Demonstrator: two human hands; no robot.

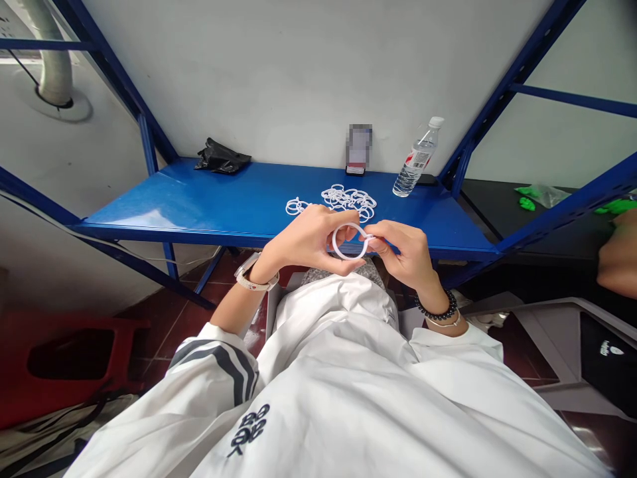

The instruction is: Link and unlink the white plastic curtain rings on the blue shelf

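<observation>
A white ring-shaped band (336,248), perhaps a hair tie, is held up over my lap, just in front of the table edge. My left hand (313,242) curves around its left side, thumb below and fingers above, gripping it. On the band's right side, where a small knot or joint shows, my right hand (401,251) pinches with thumb and forefinger. Behind my hands, a pile of similar white bands (348,197) lies on the blue table (279,189). A few more white bands (296,206) lie just left of that pile.
A phone (358,149) leans on the wall at the back. Right of it stands a water bottle (417,159), with a dark flat object (426,180) beside it. A crumpled black plastic bag (221,157) sits at the back left. Another person's arm (618,255) shows at the far right.
</observation>
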